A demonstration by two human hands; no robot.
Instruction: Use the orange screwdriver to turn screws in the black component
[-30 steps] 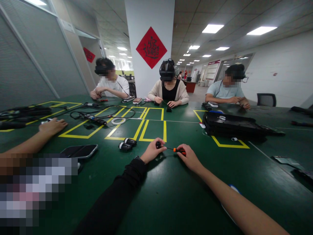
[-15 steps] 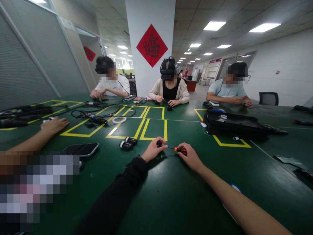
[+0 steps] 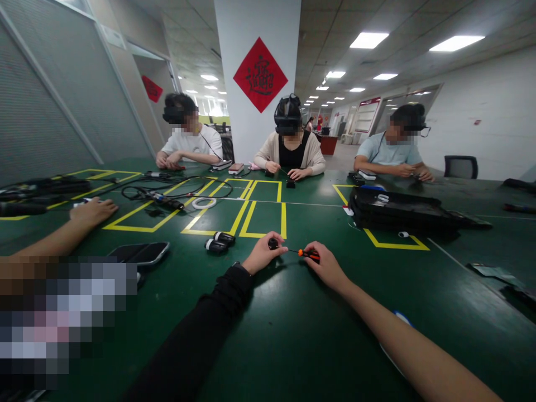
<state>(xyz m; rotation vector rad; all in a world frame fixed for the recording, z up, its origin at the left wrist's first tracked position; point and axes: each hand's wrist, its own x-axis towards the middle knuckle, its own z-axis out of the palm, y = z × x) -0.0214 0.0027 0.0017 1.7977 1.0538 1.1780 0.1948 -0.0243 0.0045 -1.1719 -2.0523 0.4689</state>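
Over the middle of the green table [image 3: 268, 322], my left hand [image 3: 263, 252] is closed round a small black round part [image 3: 273, 243]. My right hand [image 3: 324, 263] grips the orange and black handle of a screwdriver [image 3: 310, 255]. Its thin shaft points left, and the tip reaches the fingers of my left hand beside the black part; the exact contact is too small to tell. Two black cylinders with white bands [image 3: 216, 245] lie to the left of my left hand.
A phone [image 3: 144, 253] and another person's hand [image 3: 95, 211] are at the left. Cables [image 3: 167, 202] and a white ring [image 3: 204, 204] lie further back. A black case [image 3: 402, 212] is at the right. Three people sit across the table.
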